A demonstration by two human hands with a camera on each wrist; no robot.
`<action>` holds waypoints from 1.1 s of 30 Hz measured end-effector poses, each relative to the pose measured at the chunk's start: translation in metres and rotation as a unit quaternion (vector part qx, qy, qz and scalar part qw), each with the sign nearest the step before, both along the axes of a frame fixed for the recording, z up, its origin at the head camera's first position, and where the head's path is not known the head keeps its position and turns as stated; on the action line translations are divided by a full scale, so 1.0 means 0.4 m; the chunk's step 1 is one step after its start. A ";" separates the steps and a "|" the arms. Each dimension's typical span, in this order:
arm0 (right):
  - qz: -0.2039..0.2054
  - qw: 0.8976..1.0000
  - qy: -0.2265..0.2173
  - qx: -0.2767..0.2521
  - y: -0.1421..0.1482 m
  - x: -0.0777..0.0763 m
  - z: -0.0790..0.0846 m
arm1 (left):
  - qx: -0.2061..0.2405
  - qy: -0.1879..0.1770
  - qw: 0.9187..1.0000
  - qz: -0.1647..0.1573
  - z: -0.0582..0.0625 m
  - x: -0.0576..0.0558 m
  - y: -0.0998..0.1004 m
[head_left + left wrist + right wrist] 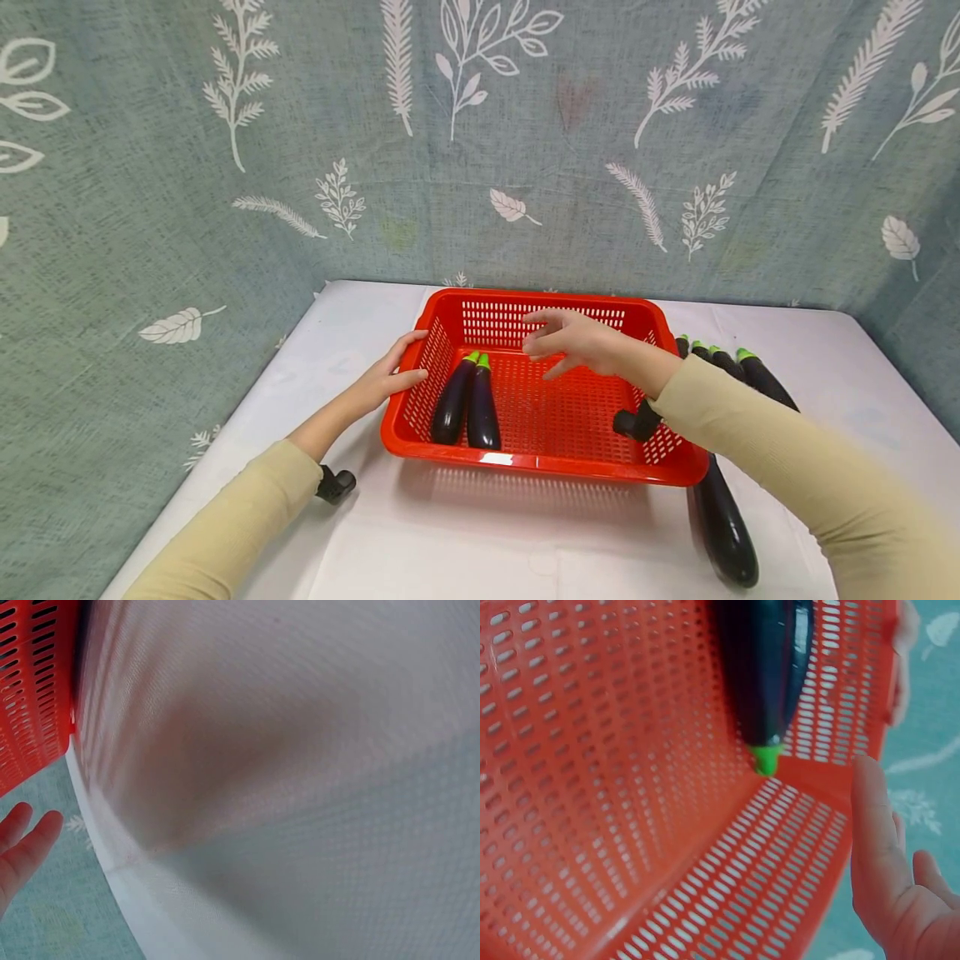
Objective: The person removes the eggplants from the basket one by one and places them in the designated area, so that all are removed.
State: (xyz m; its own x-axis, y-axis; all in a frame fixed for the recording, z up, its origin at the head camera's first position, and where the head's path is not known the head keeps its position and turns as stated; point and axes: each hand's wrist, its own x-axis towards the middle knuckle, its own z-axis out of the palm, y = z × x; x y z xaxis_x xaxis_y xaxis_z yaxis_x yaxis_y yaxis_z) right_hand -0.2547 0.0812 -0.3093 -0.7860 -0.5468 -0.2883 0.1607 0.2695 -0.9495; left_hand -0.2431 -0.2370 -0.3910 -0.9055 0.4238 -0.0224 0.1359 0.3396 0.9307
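Observation:
A red perforated plastic basket [540,468] stands on the white table. Two dark eggplants, the left one [452,404] and the right one [482,408], lie side by side at its left end, green stem ends toward the back. My left hand [378,382] rests at the basket's left rim, fingers fairly straight; its fingertips [46,825] also show in the left wrist view. Over the basket's middle is my right hand [573,340], fingers spread and slightly bent, holding nothing. In the right wrist view, the eggplants [765,675] overlap inside the basket.
Several more eggplants lie right of the basket, partly hidden by the right forearm; one [723,525] extends toward the front and another [765,379] lies farther back. A grey-green leaf-patterned cloth [480,208] hangs behind the white table [450,542]. Black wrist cameras [336,485] sit below the sleeves.

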 end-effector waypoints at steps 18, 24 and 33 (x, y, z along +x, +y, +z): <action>0.000 0.999 -0.037 0.037 -0.091 -0.002 -0.099 | -0.002 0.004 1.000 0.002 -0.005 -0.001 -0.003; -0.007 0.998 -0.049 0.037 -0.101 -0.011 -0.129 | -0.012 0.006 1.000 0.006 -0.002 -0.002 0.000; -0.025 0.996 -0.060 0.062 -0.134 -0.018 -0.165 | -0.012 0.008 1.000 0.008 -0.003 -0.002 0.000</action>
State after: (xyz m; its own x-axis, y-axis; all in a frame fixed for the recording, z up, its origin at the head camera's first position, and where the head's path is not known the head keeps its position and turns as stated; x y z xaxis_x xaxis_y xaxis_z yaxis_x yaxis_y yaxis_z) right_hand -0.2619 0.0277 -0.3751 -0.7677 -0.4616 -0.4444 0.2868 0.3726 -0.8825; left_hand -0.2437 -0.2368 -0.3921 -0.9125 0.4086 -0.0178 0.1455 0.3648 0.9196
